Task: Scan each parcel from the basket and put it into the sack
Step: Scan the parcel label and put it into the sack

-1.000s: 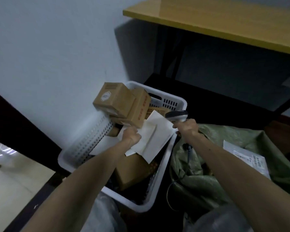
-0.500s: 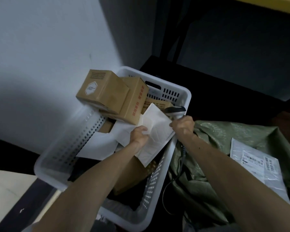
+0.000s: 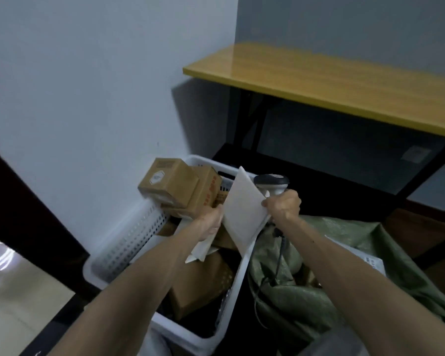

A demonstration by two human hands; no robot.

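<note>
Above the white basket (image 3: 129,242), both hands pinching a blank white envelope (image 3: 244,211), right hand (image 3: 283,204) also gripping scanner (image 3: 271,182), box printing unreadable

We see a dark floor (image 3: 306,181) carrying a white perforated basket (image 3: 129,242) pushed against the wall and a crumpled green sack (image 3: 306,299) just beside it, touching its right side. A yellow-topped desk (image 3: 344,80) stands on black legs behind them.
</note>
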